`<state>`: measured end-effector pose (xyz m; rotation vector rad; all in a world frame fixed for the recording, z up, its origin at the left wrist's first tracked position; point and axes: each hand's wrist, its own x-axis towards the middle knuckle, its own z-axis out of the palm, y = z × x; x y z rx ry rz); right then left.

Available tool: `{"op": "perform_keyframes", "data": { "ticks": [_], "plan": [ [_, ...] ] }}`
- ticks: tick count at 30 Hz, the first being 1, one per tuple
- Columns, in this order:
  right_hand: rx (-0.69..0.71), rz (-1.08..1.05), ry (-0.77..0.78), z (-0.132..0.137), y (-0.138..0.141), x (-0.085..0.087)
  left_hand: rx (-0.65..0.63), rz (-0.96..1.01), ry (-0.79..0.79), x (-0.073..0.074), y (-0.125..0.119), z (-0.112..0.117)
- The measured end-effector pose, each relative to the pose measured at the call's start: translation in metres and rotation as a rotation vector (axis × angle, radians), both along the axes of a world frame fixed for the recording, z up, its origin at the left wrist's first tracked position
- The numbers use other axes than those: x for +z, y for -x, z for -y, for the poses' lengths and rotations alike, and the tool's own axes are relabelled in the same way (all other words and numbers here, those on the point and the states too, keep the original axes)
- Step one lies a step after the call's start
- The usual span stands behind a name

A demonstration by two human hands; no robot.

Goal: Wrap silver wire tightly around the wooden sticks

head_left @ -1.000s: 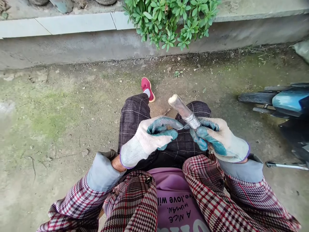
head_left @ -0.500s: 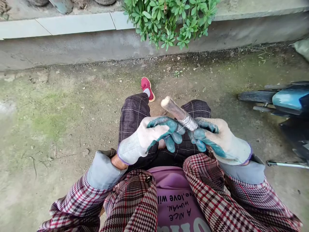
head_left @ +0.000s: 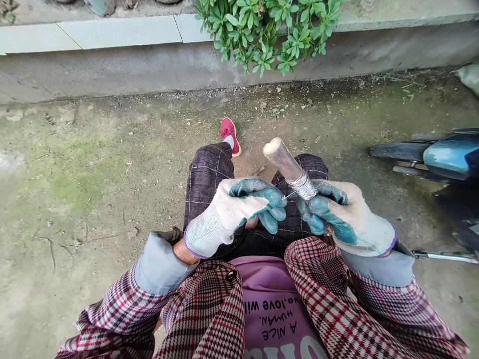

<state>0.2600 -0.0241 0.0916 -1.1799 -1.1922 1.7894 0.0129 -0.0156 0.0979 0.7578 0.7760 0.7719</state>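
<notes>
Right hand (head_left: 348,219) fisted round wooden handle (head_left: 280,155), pale, worn, tilted; left hand (head_left: 239,207) pinching wire (head_left: 304,186) coiled on it.

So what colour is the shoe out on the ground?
Red with a white sole, clearest in the head view: shoe.

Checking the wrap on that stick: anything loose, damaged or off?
One thing: a short wire end sticks out sideways from the wire coil on the stick, not laid flat. The left hand pinches near it; the right hand grips the stick. Both gloves look stained. Otherwise nothing.
</notes>
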Motion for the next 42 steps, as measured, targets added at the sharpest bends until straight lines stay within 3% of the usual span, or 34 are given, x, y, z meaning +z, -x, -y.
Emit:
{"op": "perform_keyframes", "data": {
  "ticks": [6, 10, 18, 28, 31, 37, 42],
  "plan": [
    [0.027, -0.029, 0.017, 0.000, -0.001, -0.003, -0.008, 0.081, 0.004, 0.007, 0.002, -0.002],
    [0.015, -0.002, 0.025, -0.002, 0.000, -0.001, 0.007, -0.024, -0.082, 0.009, 0.005, -0.003],
    [-0.041, -0.089, 0.127, 0.004, 0.030, 0.009, 0.138, -0.506, -0.495, 0.018, -0.003, 0.008],
    [-0.103, -0.162, 0.219, 0.008, 0.047, 0.009, 0.109, -0.701, -0.935, 0.008, 0.001, 0.008],
    [-0.091, -0.170, 0.217, 0.007, 0.049, 0.012, 0.115, -0.675, -0.881, 0.010, 0.000, 0.010],
    [-0.052, -0.130, 0.304, 0.004, 0.047, 0.018, 0.154, -0.532, -0.526, 0.018, -0.004, 0.010],
    [-0.070, -0.145, 0.220, 0.004, 0.047, 0.020, 0.143, -0.379, -0.352, 0.017, -0.005, 0.006]
  ]
}}
